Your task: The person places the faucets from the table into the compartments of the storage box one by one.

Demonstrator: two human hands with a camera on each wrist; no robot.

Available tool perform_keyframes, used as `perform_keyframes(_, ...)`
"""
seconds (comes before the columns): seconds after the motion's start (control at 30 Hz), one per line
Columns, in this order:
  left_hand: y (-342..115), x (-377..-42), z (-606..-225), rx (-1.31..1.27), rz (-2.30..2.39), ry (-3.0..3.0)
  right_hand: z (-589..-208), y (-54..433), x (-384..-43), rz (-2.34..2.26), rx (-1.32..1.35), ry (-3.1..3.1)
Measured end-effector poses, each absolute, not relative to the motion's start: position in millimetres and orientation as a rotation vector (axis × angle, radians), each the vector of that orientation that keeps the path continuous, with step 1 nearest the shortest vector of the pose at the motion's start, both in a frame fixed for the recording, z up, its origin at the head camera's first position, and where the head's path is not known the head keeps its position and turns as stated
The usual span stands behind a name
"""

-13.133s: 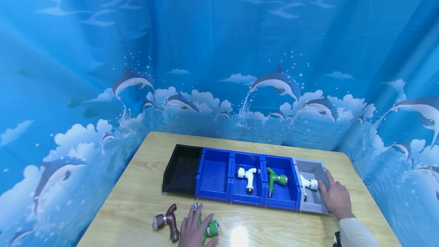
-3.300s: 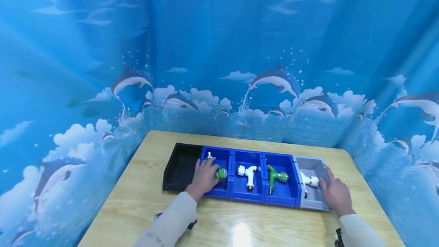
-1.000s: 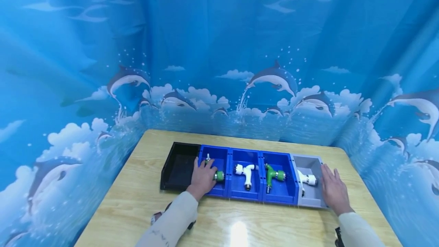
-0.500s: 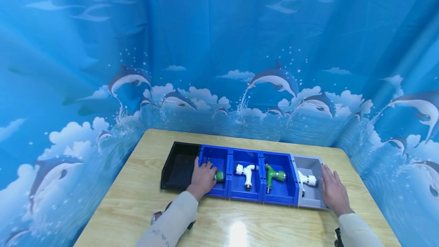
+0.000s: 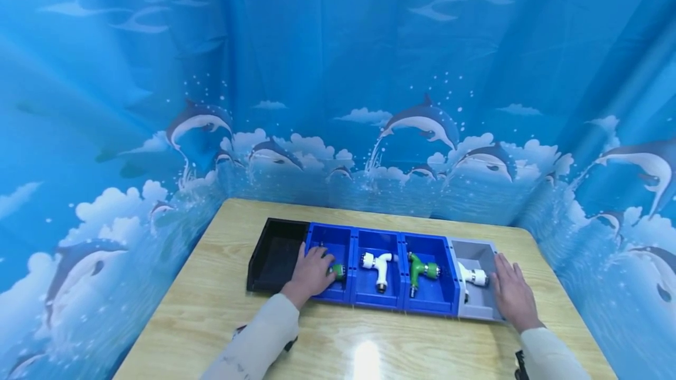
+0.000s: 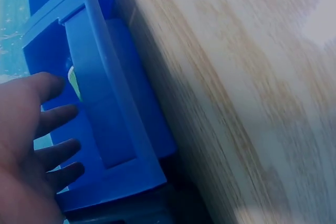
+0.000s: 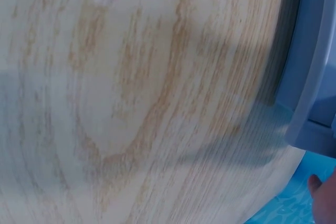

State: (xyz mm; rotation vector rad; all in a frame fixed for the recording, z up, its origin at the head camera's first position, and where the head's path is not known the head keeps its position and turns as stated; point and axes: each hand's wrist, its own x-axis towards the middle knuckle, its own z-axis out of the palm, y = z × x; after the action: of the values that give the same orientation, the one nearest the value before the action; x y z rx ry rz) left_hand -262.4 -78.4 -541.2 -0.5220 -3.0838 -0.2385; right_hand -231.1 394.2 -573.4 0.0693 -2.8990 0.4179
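My left hand (image 5: pixel 311 274) is over the leftmost blue bin (image 5: pixel 330 232), its fingers spread and loosely bent. Under it lies a green faucet (image 5: pixel 339 271), mostly hidden by the hand; in the left wrist view only a sliver of the green faucet (image 6: pixel 74 82) shows past the bin wall, and nothing sits between the fingers. My right hand (image 5: pixel 513 295) rests with straight fingers at the right wall of the grey bin (image 5: pixel 483 308), which holds a white faucet (image 5: pixel 477 276). In the right wrist view just a bit of that hand (image 7: pixel 325 200) shows.
A white faucet (image 5: pixel 381 268) lies in the middle blue bin, and another green faucet (image 5: pixel 419 271) in the right blue bin. A black bin (image 5: pixel 277 257) joins the row's left end. On the wooden table (image 5: pixel 412 350), a brown faucet (image 5: pixel 239 330) is mostly hidden behind the left sleeve.
Since the oldest frame, my left hand has carried the green faucet from the table into the leftmost blue bin. Over the last second that hand has shifted slightly; the right hand stays at the grey bin.
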Motion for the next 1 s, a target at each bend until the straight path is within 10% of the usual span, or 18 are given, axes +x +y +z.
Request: perform_keyframes(1.0,-119,-208,-520,-0.472,-0.733,-2.922,-573,393,-233,0.455,0.025,-2.904)
